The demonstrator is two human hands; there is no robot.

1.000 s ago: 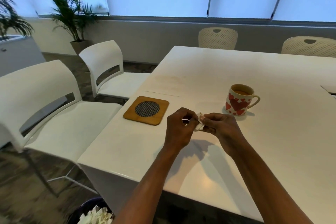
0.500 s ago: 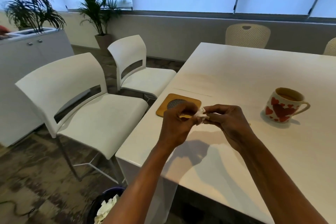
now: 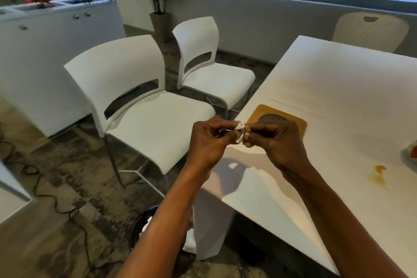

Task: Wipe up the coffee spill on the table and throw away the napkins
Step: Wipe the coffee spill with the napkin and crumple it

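A small crumpled white napkin (image 3: 241,130) with a brownish stain is pinched between my left hand (image 3: 208,142) and my right hand (image 3: 276,141), held above the left corner of the white table (image 3: 338,97). An amber coffee spill (image 3: 379,175) lies on the table to the right of my right forearm. Below my left forearm, on the floor, a dark bin (image 3: 141,225) holds white napkins; my arm hides most of it. The heart mug (image 3: 414,152) shows only as a sliver at the right edge.
A wooden coaster with a dark mesh centre (image 3: 275,117) lies on the table behind my hands. Two white chairs (image 3: 144,101) stand left of the table, a beige chair (image 3: 370,31) behind it. A white cabinet, plants and floor cables are at the left.
My view has swung left and down; the mug slid to the right edge and the spill and bin came into view. Both hands still hold the napkin, now nearer the table's left edge.
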